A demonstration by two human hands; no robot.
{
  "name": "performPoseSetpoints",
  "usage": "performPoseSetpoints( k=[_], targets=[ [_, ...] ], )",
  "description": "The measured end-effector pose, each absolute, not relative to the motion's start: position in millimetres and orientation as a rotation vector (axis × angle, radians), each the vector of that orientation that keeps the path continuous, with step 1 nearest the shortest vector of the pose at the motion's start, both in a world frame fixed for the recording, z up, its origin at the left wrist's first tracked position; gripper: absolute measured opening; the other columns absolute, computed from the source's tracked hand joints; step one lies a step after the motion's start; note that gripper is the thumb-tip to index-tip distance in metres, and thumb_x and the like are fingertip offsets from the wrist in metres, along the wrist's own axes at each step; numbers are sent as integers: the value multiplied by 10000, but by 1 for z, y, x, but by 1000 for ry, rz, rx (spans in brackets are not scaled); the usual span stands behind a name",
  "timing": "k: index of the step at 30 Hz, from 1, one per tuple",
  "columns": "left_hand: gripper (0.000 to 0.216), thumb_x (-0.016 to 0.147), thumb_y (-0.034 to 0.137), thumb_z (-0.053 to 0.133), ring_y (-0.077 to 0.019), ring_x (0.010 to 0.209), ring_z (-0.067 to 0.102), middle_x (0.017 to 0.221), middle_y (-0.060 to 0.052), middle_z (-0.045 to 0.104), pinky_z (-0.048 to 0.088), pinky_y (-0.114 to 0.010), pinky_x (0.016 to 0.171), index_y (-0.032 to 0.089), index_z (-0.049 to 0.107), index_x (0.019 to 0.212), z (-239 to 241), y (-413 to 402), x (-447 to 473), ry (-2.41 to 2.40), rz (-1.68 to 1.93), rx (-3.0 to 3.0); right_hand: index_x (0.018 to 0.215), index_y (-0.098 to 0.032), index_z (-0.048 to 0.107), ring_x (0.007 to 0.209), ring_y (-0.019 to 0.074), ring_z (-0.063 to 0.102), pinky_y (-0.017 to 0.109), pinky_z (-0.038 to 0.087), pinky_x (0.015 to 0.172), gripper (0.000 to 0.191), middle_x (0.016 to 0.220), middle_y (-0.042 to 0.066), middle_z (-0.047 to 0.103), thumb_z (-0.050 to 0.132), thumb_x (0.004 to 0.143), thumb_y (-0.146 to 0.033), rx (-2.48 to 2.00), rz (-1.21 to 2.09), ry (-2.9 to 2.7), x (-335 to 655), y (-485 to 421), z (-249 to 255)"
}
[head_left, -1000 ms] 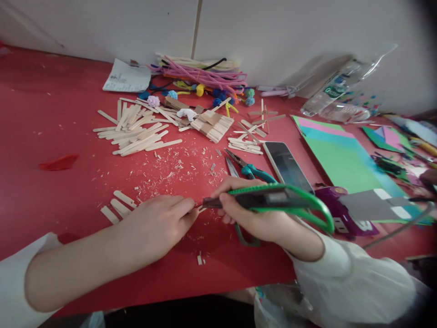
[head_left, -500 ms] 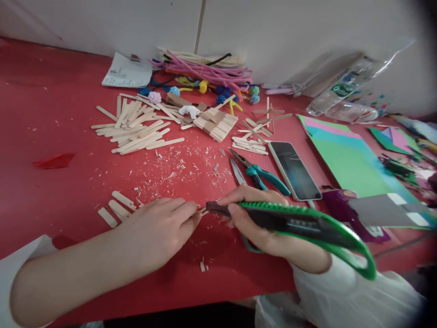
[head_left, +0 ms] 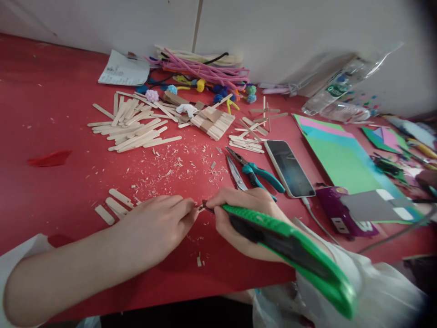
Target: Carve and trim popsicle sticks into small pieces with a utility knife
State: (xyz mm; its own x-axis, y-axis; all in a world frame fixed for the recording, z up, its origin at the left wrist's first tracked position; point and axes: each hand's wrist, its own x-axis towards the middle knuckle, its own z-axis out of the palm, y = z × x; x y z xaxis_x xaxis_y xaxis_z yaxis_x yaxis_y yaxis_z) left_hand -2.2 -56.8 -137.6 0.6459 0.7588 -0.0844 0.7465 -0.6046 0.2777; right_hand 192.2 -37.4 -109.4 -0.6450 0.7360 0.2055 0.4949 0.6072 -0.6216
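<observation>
A green and black utility knife [head_left: 290, 248] lies in my right hand [head_left: 251, 223], the fingers closed round its front part and the handle slanting back over the wrist. Its dark tip meets a small end of wooden craft stick [head_left: 200, 207]. That stick is pinched in my left hand [head_left: 160, 225], which mostly hides it. Short cut stick pieces [head_left: 116, 205] lie just beyond my left wrist. Wood shavings [head_left: 170, 164] are scattered over the red table past both hands.
Craft sticks [head_left: 133, 125] are heaped farther back, near pink pipe cleaners [head_left: 205, 68]. Beyond my right hand lie scissors [head_left: 235, 173], teal-handled pliers [head_left: 262, 175] and a phone [head_left: 290, 168] with a cable. Coloured paper [head_left: 344, 159], a purple object [head_left: 336, 212] and plastic bottles [head_left: 331, 93] are at right.
The knife's handle end has swung down towards me, and my right hand has turned with it and come slightly left. My left hand still pinches the stick in nearly the same place.
</observation>
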Motion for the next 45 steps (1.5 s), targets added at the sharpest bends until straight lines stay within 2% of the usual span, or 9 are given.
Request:
performPoseSetpoints(
  k=[6, 10, 15, 23, 27, 29, 34, 41, 45],
  targets=[
    [244, 925, 204, 361, -164, 728, 607, 809, -33, 635, 458, -285, 672, 156, 598, 895, -137, -57, -2, 1262, 126, 2455, 690, -182, 556, 498, 96, 562, 206, 449, 490, 112, 559, -15, 579, 476, 762, -211, -1235, 1051, -2139, 182, -33, -103],
    [276, 926, 173, 333, -161, 765, 595, 861, -40, 631, 462, -287, 707, 164, 608, 915, -138, -58, -4, 1211, 113, 2559, 710, -194, 521, 365, 107, 554, 195, 448, 355, 120, 458, -46, 566, 520, 722, -313, -1446, 1416, -1544, 186, -28, -117],
    [280, 890, 99, 359, -184, 764, 586, 894, -49, 629, 477, -298, 670, 171, 623, 954, -136, -59, -5, 1096, -22, 2787, 702, -185, 536, 338, 114, 561, 188, 455, 327, 144, 454, -36, 601, 557, 678, -326, -1428, 1582, -1273, 191, -24, -128],
    [304, 913, 119, 336, -169, 773, 604, 929, -50, 644, 488, -281, 675, 167, 627, 985, -136, -58, -7, 1057, -26, 2868, 745, -185, 548, 417, 91, 581, 180, 464, 409, 139, 525, -33, 606, 503, 815, -297, -1335, 1306, -1681, 197, -31, -123],
    [336, 913, 98, 318, -185, 788, 617, 946, -69, 658, 484, -293, 662, 154, 591, 1101, -139, -58, -10, 1017, 140, 2963, 826, -202, 590, 490, 88, 600, 183, 449, 457, 149, 597, -35, 629, 492, 874, -303, -1288, 1133, -1949, 207, -33, -125],
    [338, 915, 97, 315, -195, 781, 620, 940, -74, 661, 480, -301, 650, 147, 589, 1106, -139, -57, -10, 1001, 169, 2989, 864, -217, 600, 508, 91, 602, 189, 443, 471, 138, 613, -41, 639, 498, 880, -309, -1302, 1073, -2014, 210, -33, -124],
    [374, 952, 147, 267, -185, 731, 618, 888, -65, 664, 469, -293, 629, 149, 641, 961, -135, -55, -6, 1037, 78, 2911, 880, -242, 605, 515, 92, 593, 203, 431, 493, 120, 610, -53, 634, 494, 884, -285, -1257, 1054, -2106, 208, -35, -117],
    [364, 953, 150, 281, -182, 722, 616, 868, -58, 662, 467, -291, 621, 155, 645, 926, -136, -57, -5, 1067, 84, 2871, 776, -208, 564, 601, 97, 614, 207, 441, 525, 104, 709, -24, 653, 495, 848, -236, -1215, 945, -2144, 200, -36, -109],
    [374, 949, 139, 269, -186, 723, 613, 872, -61, 661, 471, -295, 613, 152, 642, 921, -138, -57, -5, 1058, 103, 2880, 787, -212, 572, 636, 100, 626, 207, 447, 542, 102, 732, -24, 663, 490, 846, -226, -1237, 927, -2126, 199, -37, -108]
  ],
)
